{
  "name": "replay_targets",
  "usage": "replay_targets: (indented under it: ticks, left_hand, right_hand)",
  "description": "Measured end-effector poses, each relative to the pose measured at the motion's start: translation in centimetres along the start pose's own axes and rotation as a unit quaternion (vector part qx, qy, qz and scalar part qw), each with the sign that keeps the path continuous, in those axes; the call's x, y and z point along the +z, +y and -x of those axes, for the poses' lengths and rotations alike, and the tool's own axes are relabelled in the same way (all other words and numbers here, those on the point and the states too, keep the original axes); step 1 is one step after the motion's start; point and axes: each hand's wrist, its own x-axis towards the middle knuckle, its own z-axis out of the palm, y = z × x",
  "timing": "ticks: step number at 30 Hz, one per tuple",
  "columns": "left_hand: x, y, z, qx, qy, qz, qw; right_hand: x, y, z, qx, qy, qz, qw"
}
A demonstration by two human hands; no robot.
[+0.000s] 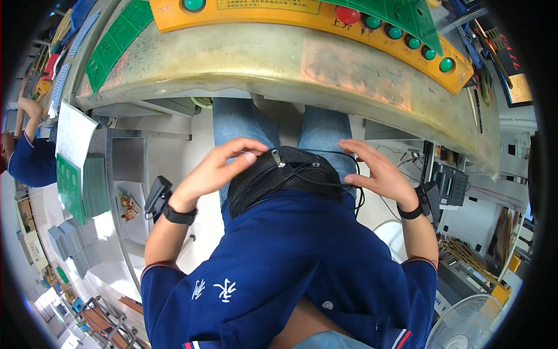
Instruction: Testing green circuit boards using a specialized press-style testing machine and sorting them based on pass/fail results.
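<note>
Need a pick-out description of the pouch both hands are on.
Start at the yellow control panel along the top, then drop past the worn table edge to the person's lap. The black mesh pouch sits at the waist, between the left hand and right hand. Unlike the blue shirt below, it has a silver zipper pull and black cables.

1. The worn, yellowed machine worktop [302,64] curves across the top of the view, its near edge bowed above the person's lap.
2. A yellow-orange control strip [279,20] with round green buttons and one red button [347,14] runs along its far edge.
3. Green printed circuit boards [113,43] lie at its left end.
4. A grey metal side table [125,168] stands lower left, carrying a stack of green boards [84,189] and a white paper sheet [74,135].
</note>
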Motion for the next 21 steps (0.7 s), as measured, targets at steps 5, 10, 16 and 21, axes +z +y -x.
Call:
replay_targets:
  ticks: [5,10,16,21]
  left_hand:
    - [1.7,0.1,-2.8,0.06,-0.071,-0.116,0.989]
    - [2.6,-0.1,-5.0,0.075,-0.055,-0.178,0.98]
    - [1.7,1.5,-6.0,0.116,-0.07,-0.106,0.985]
    - [-1.2,4.7,-3.0,0.13,0.168,-0.128,0.969]
  right_hand:
    - [1.2,0.9,-1.4,0.06,0.08,-0.004,0.995]
    - [-0.1,0.9,-2.6,0.062,0.019,-0.285,0.956]
    - [-1.1,-3.4,-3.1,-0.158,0.068,-0.28,0.945]
    - [-1.4,-5.1,-5.3,-0.187,0.116,-0.276,0.936]
